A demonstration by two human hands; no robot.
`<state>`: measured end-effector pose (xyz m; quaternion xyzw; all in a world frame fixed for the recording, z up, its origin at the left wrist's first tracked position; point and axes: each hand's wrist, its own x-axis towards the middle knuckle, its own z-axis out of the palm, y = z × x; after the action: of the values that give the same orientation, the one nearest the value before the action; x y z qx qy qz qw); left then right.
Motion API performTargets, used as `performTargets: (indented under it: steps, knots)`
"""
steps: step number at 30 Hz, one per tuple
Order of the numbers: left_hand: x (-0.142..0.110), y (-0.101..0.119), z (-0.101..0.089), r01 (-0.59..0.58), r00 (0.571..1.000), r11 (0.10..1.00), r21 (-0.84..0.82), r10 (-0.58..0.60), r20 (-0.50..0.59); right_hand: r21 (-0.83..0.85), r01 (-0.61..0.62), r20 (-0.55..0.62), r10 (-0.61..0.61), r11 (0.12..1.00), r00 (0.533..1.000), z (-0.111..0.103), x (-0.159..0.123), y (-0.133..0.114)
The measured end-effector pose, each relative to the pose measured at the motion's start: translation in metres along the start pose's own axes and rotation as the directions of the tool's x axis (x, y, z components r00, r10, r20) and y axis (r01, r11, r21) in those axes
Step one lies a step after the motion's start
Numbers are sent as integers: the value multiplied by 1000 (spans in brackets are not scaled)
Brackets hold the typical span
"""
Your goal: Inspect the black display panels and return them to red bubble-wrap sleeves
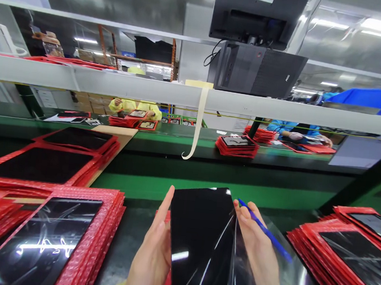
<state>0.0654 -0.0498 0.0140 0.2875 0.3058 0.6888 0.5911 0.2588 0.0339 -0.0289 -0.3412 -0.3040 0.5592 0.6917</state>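
A glossy black screen panel (pixel 200 248) stands tilted up in front of me, held at both long sides. My left hand (pixel 152 252) grips its left edge, thumb up along the side and the other fingers partly hidden behind it. My right hand (pixel 258 245) is closed at the panel's upper right edge, with a blue pen (pixel 266 232) lodged between the fingers, pointing down to the right. Clear film (pixel 247 284) hangs off the panel's right side, below and around my right hand. Red bubble wrap shows in part behind the panel.
Red bubble-wrap pouches with screens are stacked at left (pixel 107 224) and right (pixel 334 266). A tape strip (pixel 199 121) hangs from the white shelf rail (pixel 142 87). A computer case (pixel 257 70) sits above. Two people in yellow (pixel 155 110) and blue (pixel 277 125) sleeves work across.
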Motion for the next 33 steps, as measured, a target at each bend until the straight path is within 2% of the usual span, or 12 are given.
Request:
performTargets:
  steps: [2, 4, 8, 10, 12, 14, 17, 19, 21, 23, 28, 33]
  knots:
    - [-2, -2, -2, -60, 998, 994, 88, 63, -27, -19, 29, 1, -29, 999, 1000, 4, -10, -4]
    - [-4, -3, -3, -63, 998, 996, 66, 65, -17, -72, 94, 35, -92, 993, 995, 10, -19, -11]
    - [-5, -5, -5, 60, 991, 991, -120, -44, 126, -212, 278, 129, -255, 937, 958, 20, -27, -22]
    - [-6, -5, -5, 80, 985, 988, -129, -58, 163, -255, 321, 160, -287, 912, 944, 22, -30, -23]
    - [-7, -5, -6, 23, 987, 999, -43, -16, 158, -292, 340, 189, -294, 894, 937, 23, -32, -24]
    - [-8, -5, -5, -33, 993, 990, 139, 17, 114, -319, 350, 210, -295, 881, 932, 24, -34, -24]
    - [-9, -8, -4, -54, 997, 920, 387, 69, -25, -349, 348, 226, -283, 870, 932, 24, -38, -21]
    - [-7, -14, -7, -59, 988, 907, 418, 114, -109, -363, 331, 229, -260, 871, 938, 22, -37, -16]
    - [-3, -21, -15, -44, 979, 928, 370, 115, -170, -345, 325, 238, -253, 881, 938, 15, -33, -8]
    - [5, -29, -29, 12, 973, 952, 305, 58, -221, -332, 322, 241, -250, 887, 938, 1, -22, 0]
    - [29, -50, -78, 185, 950, 935, 303, -91, -300, -469, 230, 173, -166, 853, 971, -52, 16, 26]
    - [41, -71, -104, 120, 968, 911, 396, -20, -249, -547, 124, 174, -33, 828, 984, -88, 43, 65]
